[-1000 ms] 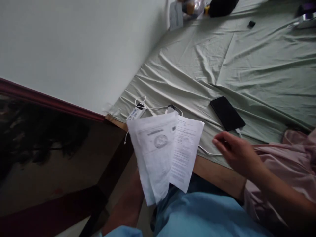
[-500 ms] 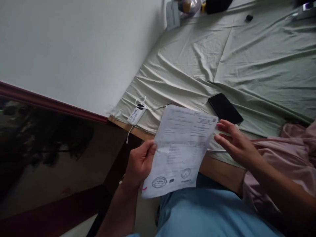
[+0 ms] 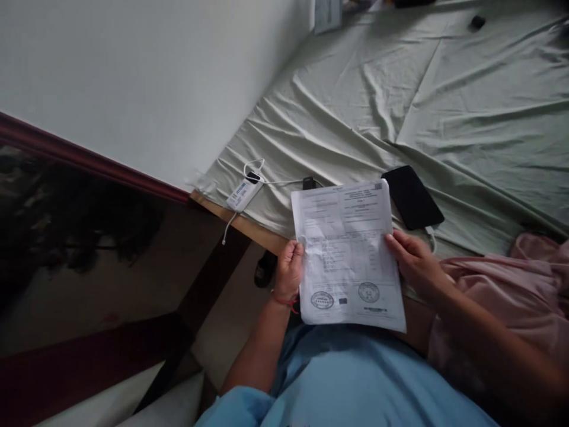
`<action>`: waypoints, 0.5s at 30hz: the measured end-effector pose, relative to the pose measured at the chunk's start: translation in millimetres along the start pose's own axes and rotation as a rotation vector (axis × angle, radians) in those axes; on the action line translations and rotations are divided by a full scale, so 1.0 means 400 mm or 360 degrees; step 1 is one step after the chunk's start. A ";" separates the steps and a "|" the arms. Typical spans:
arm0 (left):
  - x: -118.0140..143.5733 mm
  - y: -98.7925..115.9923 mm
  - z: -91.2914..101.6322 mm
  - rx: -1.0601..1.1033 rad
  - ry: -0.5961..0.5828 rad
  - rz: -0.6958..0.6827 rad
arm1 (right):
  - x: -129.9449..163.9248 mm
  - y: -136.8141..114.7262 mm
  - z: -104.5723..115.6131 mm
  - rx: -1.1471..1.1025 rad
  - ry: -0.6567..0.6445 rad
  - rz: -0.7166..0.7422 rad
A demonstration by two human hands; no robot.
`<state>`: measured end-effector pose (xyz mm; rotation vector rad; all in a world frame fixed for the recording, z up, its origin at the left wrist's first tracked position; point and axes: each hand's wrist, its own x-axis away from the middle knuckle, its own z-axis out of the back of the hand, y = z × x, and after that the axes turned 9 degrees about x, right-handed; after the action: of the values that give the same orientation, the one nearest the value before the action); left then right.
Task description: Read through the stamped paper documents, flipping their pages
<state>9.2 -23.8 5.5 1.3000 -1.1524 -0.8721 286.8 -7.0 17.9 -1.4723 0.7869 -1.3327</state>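
A: Where is the printed paper (image 3: 347, 255)?
B: Lower centre of the frame, slightly right, its stamped end nearest the blue clothing (image 3: 355, 379).
A: And the person's fingers?
B: The left hand (image 3: 290, 270) pinches its left edge, fingers curled; the right hand (image 3: 415, 261) pinches the right edge, thumb on top.
A: Anything nearby?
B: Right of centre, a black flat device (image 3: 413, 198) lies on the pale green sheet (image 3: 471, 118).

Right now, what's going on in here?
A person is holding up a printed page, left hand on its left edge, right hand on its right. Near the right hand, a dark flat device lies on a pale green cloth, with a white cable at its end.
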 end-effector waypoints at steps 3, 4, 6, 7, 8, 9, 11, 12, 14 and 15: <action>0.005 -0.028 -0.008 -0.0061 0.0042 0.0005 | 0.006 0.009 0.003 0.0492 0.0217 0.0100; 0.005 -0.029 -0.012 -0.0063 0.0035 0.0015 | 0.008 0.010 0.005 0.0600 0.0268 0.0120; 0.001 -0.023 -0.022 0.0003 0.0004 0.0091 | 0.012 0.014 0.012 0.0641 0.0290 0.0128; -0.002 -0.017 -0.028 0.0060 -0.0006 0.0147 | 0.012 0.017 0.015 0.0599 0.0275 0.0125; -0.006 -0.011 -0.035 0.0122 -0.0005 0.0198 | 0.011 0.021 0.018 0.0545 0.0253 0.0123; -0.009 -0.005 -0.042 0.0179 0.0001 0.0235 | 0.009 0.026 0.019 0.0494 0.0237 0.0125; -0.014 0.005 -0.052 0.0242 0.0008 0.0271 | 0.005 0.035 0.019 0.0414 0.0202 0.0138; -0.016 0.008 -0.054 0.0231 0.0001 0.0275 | 0.004 0.038 0.019 0.0383 0.0175 0.0140; -0.016 0.008 -0.052 0.0099 -0.0007 0.0236 | 0.004 0.039 0.016 0.0329 0.0120 0.0136; -0.016 0.005 -0.047 -0.0001 0.0008 0.0188 | 0.006 0.036 0.016 0.0308 0.0116 0.0129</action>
<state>25.6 -12.6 8.4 1.2202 -1.2121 -0.7819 295.3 -12.3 5.7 -1.2337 0.7344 -1.3675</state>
